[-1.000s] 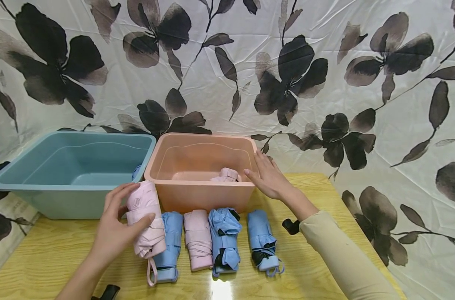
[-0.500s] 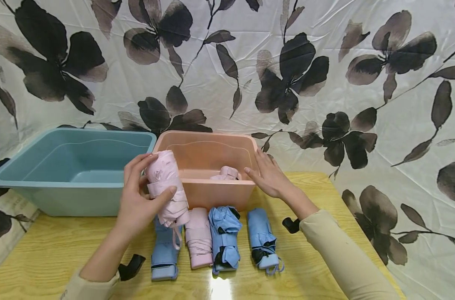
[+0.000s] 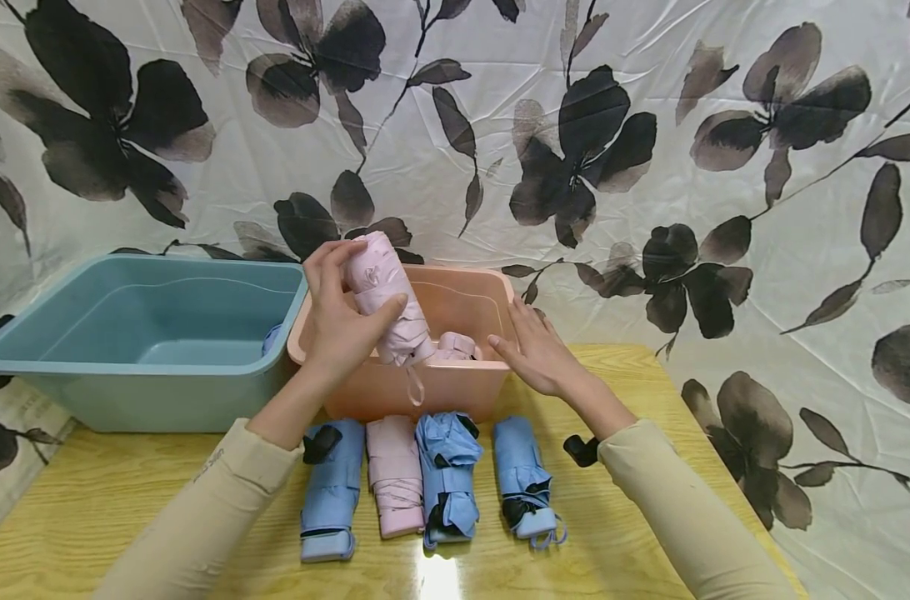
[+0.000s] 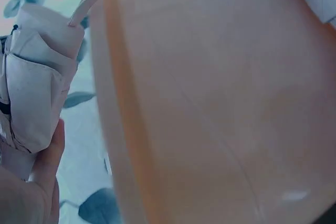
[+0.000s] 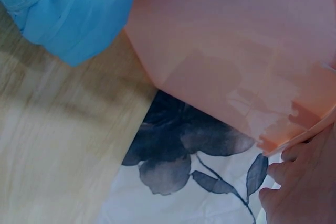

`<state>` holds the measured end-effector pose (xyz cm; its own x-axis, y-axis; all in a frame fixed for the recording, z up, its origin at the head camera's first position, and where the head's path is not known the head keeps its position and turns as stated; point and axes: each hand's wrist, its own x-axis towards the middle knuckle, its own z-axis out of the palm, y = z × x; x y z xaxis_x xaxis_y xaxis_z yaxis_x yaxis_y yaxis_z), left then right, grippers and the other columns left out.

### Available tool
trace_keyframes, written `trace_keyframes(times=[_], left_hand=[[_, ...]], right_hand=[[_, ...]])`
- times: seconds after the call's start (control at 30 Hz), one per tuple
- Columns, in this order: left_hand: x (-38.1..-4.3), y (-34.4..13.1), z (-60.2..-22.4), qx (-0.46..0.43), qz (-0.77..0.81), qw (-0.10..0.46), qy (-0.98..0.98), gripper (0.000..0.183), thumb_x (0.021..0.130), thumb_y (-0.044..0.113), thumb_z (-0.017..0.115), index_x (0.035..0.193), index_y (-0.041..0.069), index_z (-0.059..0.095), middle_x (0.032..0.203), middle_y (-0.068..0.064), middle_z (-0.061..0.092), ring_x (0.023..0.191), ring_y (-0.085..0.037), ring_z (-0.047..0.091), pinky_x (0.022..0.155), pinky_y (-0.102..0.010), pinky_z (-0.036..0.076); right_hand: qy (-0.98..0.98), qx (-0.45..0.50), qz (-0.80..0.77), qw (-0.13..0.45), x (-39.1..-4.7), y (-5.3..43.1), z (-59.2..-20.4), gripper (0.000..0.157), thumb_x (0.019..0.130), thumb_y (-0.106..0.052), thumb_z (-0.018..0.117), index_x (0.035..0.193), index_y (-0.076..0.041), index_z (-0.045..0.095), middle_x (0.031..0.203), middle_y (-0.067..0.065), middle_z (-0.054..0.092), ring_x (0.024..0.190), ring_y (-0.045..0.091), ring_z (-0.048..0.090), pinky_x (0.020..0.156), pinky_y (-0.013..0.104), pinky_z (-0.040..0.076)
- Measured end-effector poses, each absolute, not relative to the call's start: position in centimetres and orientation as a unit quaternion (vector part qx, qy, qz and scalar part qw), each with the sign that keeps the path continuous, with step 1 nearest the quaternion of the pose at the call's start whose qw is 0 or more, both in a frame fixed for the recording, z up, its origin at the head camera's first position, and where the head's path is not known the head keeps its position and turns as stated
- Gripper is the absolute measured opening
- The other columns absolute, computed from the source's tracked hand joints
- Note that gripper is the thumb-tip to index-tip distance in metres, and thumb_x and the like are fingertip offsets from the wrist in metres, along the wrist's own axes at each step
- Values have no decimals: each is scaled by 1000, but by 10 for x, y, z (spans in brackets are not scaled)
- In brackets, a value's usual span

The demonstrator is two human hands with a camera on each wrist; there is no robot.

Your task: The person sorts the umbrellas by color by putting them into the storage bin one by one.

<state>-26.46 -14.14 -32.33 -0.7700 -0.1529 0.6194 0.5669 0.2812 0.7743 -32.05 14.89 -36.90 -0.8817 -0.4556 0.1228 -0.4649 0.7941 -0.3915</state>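
Umbrellas (image 3: 449, 483), three blue and one pink, lie in a row between me and the pink bin (image 3: 417, 387); a pink bundle (image 3: 457, 344) sits inside. The blue bin (image 3: 140, 396) stands alongside. My left hand (image 3: 342, 325) pinches another pink umbrella (image 3: 383, 275), tilted, above the pink bin. My right hand (image 3: 533, 354) rests, fingers extended, on its right rim. Surface: wood-grain table (image 3: 597, 533). Backdrop: floral cloth (image 3: 425, 183).

The place looked domestic, though which room could not be told: a yellow wood-grain worktop (image 3: 605, 542) stood before a creased, flower-printed cloth (image 3: 455, 167) hung like a curtain. A teal tub (image 3: 147, 400), a peach tub (image 3: 462, 390) and folded umbrellas (image 3: 451, 483) were ordinary household wares.
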Motion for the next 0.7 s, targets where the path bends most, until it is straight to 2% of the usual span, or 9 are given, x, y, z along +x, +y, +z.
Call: trace_keyframes(times=[0.2, 0.37, 0.53, 0.7], left_hand=[[-295, -124, -322, -120, -568, 320, -749, 75, 82, 0, 82, 144, 11, 43, 149, -9, 20, 139, -20, 34, 111, -35, 43], [-320, -114, -327, -123, -537, 308, -775, 71, 79, 1, 81, 140, 9, 46, 147, -12, 22, 138, -25, 37, 110, -32, 41], [-340, -108, -334, -132, -496, 269, -815, 67, 76, -3, 77, 135, 5, 47, 146, -15, 21, 138, -31, 40, 111, -34, 38], [-353, -103, -338, -126, -469, 213, -848, 67, 76, -4, 75, 136, 6, 47, 146, -16, 21, 135, -39, 39, 110, -43, 40]], right_hand=[[-947, 243, 209, 13, -320, 149, -369, 84, 109, -57, 35, 164, 3, 14, 173, 18, 8, 159, 39, 9, 127, 57, 5], [-948, 242, 208, 12, -320, 150, -370, 84, 108, -56, 35, 164, 2, 14, 173, 18, 8, 159, 39, 9, 127, 56, 4], [-947, 243, 208, 13, -320, 151, -371, 84, 108, -57, 35, 164, 3, 14, 173, 18, 8, 159, 39, 9, 127, 56, 4], [-946, 246, 209, 15, -321, 150, -370, 83, 109, -56, 36, 164, 3, 14, 173, 18, 8, 159, 38, 9, 127, 56, 5]])
